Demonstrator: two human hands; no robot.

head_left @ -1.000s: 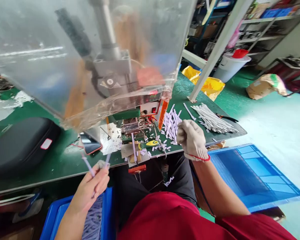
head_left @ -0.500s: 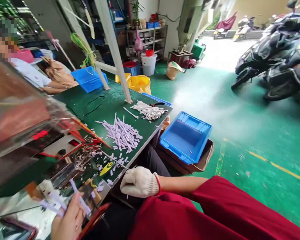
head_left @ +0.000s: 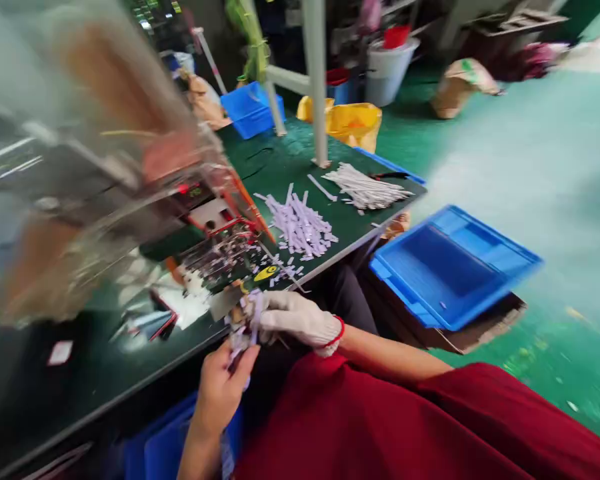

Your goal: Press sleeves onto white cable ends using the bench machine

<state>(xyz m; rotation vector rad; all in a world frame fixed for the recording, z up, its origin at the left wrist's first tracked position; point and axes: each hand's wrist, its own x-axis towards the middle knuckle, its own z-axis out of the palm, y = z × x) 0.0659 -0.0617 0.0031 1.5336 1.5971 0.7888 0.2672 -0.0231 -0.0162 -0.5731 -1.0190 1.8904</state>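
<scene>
My bare left hand point(head_left: 223, 383) is closed around a few narrow lavender strips point(head_left: 256, 313) that stick up past its fingers. From the right, my right hand point(head_left: 300, 319), in a white knitted glove with a red cuff, reaches the same strips with its fingers closed at them. Motion blur hides the exact grip. Beyond the hands, a heap of lavender strips point(head_left: 303, 223) lies on the dark green table point(head_left: 180, 360). A pile of white strips point(head_left: 367, 187) lies near the table's far corner. A yellow oval piece point(head_left: 266, 273) rests among small lavender scraps.
A device with a red lit display point(head_left: 185, 190) and a clear cover stands left of the heap. A blue tray point(head_left: 455, 267) sits on a carton right of the table. A white post point(head_left: 316, 87) rises from the table; a blue bin point(head_left: 254, 110) stands behind.
The view has swung left and down. My left hand has come towards my right hand with the lavender strips, and the two hands now meet at them.
</scene>
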